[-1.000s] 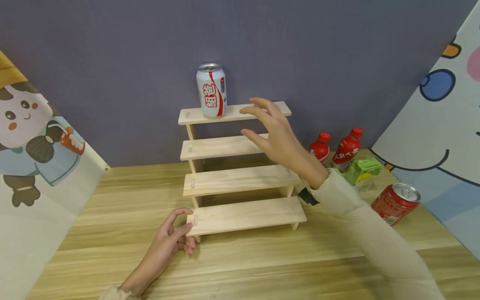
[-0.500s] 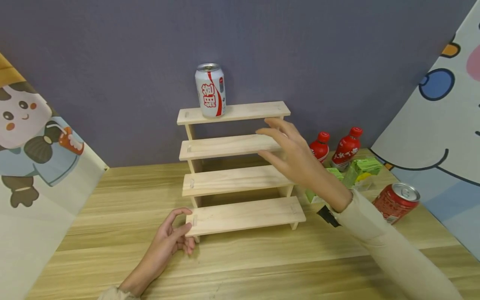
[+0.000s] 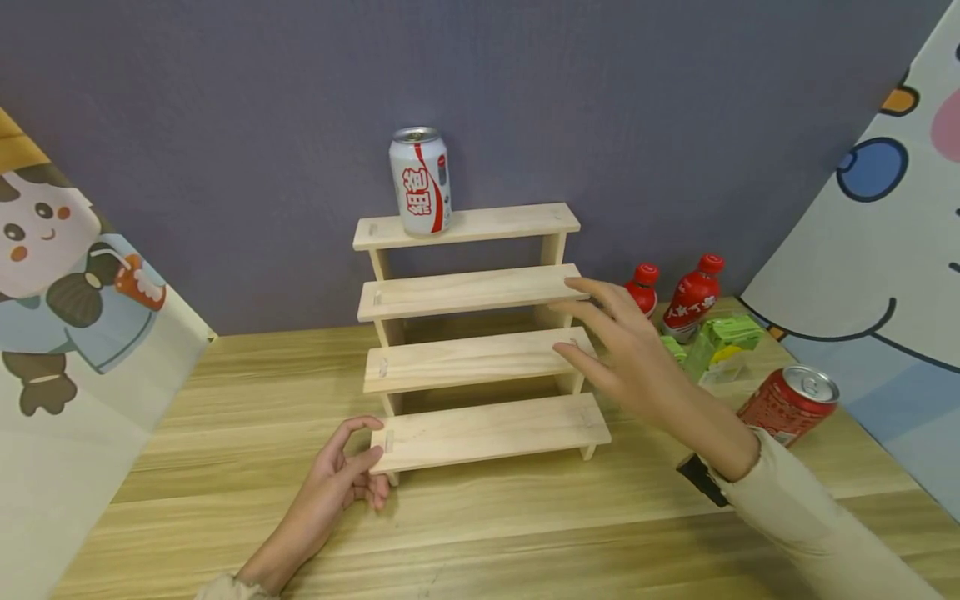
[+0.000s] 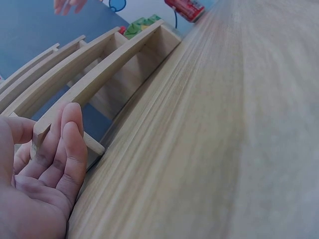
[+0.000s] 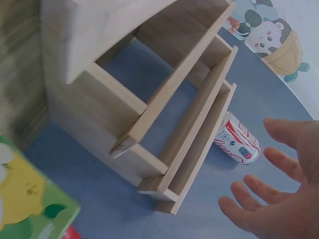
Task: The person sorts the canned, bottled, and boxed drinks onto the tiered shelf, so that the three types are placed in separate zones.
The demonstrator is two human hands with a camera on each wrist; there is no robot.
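A four-tier wooden rack [image 3: 491, 432] stands on the table, with a white can with red lettering [image 3: 421, 182] upright on the left of its top tier. My left hand [image 3: 330, 483] grips the left end of the lowest board, thumb on one side and fingers around its edge, as the left wrist view also shows at the board [image 4: 94, 82]. My right hand [image 3: 626, 358] hovers by the right ends of the middle tiers, fingers spread and holding nothing. In the right wrist view the white can [image 5: 238, 139] lies beyond the spread fingers of that hand [image 5: 284, 189].
Two red-capped bottles [image 3: 692, 298] stand right of the rack against the back wall. Nearer are green cartons [image 3: 731, 333] and a red can [image 3: 793, 404], partly behind my right forearm. Printed side panels rise at left and right.
My right hand has moved from beside the white can down and to the right, away from the top tier. The left hand and the can have stayed in place.
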